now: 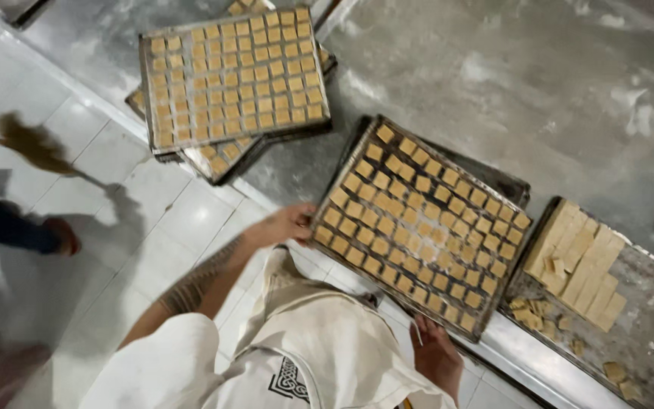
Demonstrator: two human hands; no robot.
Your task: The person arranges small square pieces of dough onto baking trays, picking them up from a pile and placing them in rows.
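Both hands grasp one tray (493, 227) of small dough squares: left hand (291, 224) on one edge, right hand (434, 354) on another, fingertips hidden beneath. Another tray below is mostly covered. Two stacked trays (191, 155) lie farther off.

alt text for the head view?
Both hands, left hand and right hand, grip the near edge of a metal tray filled with square dough pieces on a floury steel table. More filled trays sit stacked behind.
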